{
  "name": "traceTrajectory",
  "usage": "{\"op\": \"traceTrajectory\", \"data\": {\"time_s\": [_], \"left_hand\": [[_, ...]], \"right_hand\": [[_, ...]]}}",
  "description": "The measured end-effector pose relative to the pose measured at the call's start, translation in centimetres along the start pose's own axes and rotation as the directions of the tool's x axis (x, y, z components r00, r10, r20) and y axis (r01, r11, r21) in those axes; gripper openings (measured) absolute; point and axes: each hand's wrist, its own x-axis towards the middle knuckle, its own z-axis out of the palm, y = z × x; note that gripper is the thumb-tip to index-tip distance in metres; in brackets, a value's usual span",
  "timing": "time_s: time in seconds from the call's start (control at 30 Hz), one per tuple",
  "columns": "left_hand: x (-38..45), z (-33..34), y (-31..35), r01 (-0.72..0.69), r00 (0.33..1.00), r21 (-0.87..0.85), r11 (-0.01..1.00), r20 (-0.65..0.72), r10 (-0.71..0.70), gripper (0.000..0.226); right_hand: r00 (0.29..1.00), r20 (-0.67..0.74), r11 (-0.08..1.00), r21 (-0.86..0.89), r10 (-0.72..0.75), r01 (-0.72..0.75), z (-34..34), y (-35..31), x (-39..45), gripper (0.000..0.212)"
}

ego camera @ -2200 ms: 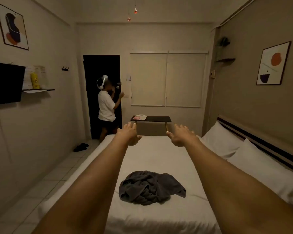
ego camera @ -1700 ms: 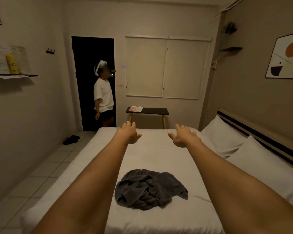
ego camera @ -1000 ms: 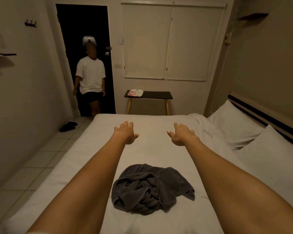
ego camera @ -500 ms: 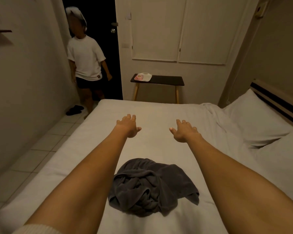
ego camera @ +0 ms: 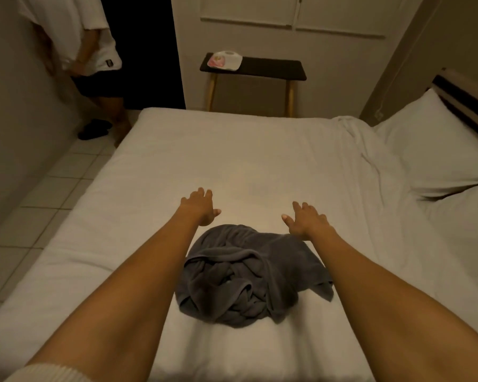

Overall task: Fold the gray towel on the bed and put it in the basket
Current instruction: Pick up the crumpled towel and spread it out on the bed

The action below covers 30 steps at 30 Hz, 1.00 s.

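Observation:
A gray towel [ego camera: 249, 277] lies crumpled in a heap on the white bed [ego camera: 260, 166], near its front edge. Both my arms stretch out over it. My left hand [ego camera: 199, 206] hovers just past the towel's far left edge, fingers straight and spread, holding nothing. My right hand [ego camera: 305, 220] is over the towel's far right edge, also spread flat and empty. No basket is in view.
Another person [ego camera: 89, 51] stands at the far left by the dark doorway, beside black slippers [ego camera: 94, 129] on the tiled floor. A dark bench [ego camera: 271, 68] with a small white item stands behind the bed. White pillows [ego camera: 431, 150] lie at the right by the headboard.
The view has tilted down and moved closer to the bed. My hands have come down toward the towel's far edge. The other person has walked nearer along the left wall.

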Motion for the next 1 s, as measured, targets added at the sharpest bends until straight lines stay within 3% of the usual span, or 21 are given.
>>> {"op": "traceTrajectory", "data": {"time_s": [0.33,0.6,1.0], "left_hand": [[5.7,13.0,-3.4,0.04,0.963,-0.082,0.996,0.269,-0.016,0.071],[9.0,22.4,-5.1,0.123,0.922,-0.138,0.983,0.383,-0.061,0.074],[16.4,30.4,-8.2,0.169,0.935,-0.139,0.976,0.336,-0.114,0.075]], "right_hand": [[0.973,0.228,0.998,0.044,0.035,-0.046,9.8,-1.1,4.2,0.067],[0.935,0.354,0.998,0.061,0.006,-0.03,17.2,-1.7,8.9,0.068],[0.914,0.403,0.999,0.033,-0.043,0.032,24.5,-2.1,16.6,0.061]]}}
